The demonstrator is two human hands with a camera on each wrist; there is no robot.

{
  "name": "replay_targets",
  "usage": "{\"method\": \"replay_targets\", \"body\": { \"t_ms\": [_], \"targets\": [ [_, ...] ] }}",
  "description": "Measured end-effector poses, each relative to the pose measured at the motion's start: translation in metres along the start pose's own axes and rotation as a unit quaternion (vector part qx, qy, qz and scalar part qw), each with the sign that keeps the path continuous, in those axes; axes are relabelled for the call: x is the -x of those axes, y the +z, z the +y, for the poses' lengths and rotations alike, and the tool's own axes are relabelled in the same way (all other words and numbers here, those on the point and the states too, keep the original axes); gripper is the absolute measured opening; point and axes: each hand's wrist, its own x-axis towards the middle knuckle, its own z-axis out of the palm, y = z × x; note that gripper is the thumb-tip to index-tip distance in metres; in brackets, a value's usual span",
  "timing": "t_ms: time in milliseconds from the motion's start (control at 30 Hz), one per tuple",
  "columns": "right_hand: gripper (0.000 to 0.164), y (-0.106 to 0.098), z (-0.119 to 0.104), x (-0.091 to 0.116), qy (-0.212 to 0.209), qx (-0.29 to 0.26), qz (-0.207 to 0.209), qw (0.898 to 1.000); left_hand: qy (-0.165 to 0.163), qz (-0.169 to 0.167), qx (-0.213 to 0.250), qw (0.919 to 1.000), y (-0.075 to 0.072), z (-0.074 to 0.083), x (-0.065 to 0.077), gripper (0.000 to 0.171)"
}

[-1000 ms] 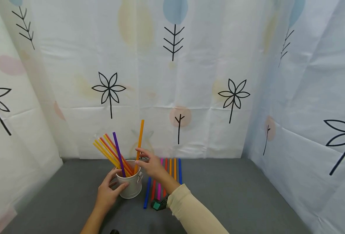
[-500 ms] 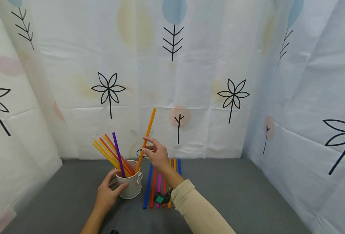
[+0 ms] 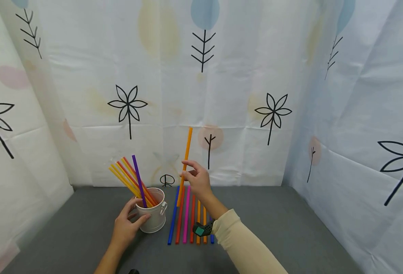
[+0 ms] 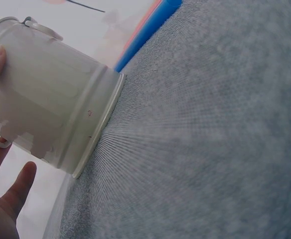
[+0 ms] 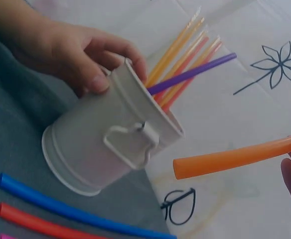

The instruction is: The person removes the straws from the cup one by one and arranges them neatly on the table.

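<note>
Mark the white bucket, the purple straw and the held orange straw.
White bucket (image 3: 154, 220), head view, outer wall.
Purple straw (image 5: 193, 74), right wrist view, visible shaft.
Held orange straw (image 5: 237, 160), right wrist view, lower shaft.

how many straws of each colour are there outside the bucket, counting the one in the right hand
Blue straws: 2
Red straws: 2
Pink straw: 1
Orange straws: 3, one of them in the right hand
Total: 8
</note>
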Motion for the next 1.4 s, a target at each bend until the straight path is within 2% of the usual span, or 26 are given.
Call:
{"method": "replay_targets", "body": {
  "t_ms": [200, 467, 700, 933, 1067, 1200, 1400],
  "targets": [
    [0.03, -0.016, 0.014, 0.007, 0.013, 0.03, 0.004, 0.999, -0.001, 0.003, -0.002, 1.0, 0.0, -0.001, 0.0, 0.054],
    [0.033, -0.036, 0.037, 0.013, 0.017, 0.018, 0.01, 1.0, -0.005, -0.002, -0.006, 1.0, 0.0, 0.0, 0.001, 0.054],
    [0.037, -0.055, 0.084, 0.014, 0.037, 0.018, 0.019, 0.999, -0.013, -0.005, -0.005, 0.9999, 0.0, -0.003, -0.001, 0.054],
    [0.044, -0.073, 0.107, 0.023, 0.062, 0.058, 0.026, 0.996, -0.016, -0.007, 0.0, 0.9998, 0.0, -0.005, -0.001, 0.054],
    [0.044, -0.084, 0.117, 0.027, 0.07, 0.086, 0.014, 0.994, -0.012, -0.008, 0.001, 0.9999, 0.0, -0.005, -0.001, 0.053],
    [0.042, -0.093, 0.123, 0.032, 0.081, 0.13, -0.008, 0.988, -0.005, -0.007, 0.003, 1.0, 0.0, -0.005, 0.0, 0.053],
    [0.04, -0.104, 0.132, 0.039, 0.114, 0.189, -0.036, 0.975, -0.009, -0.009, 0.003, 0.9999, 0.0, -0.004, 0.0, 0.053]
  ]
}}
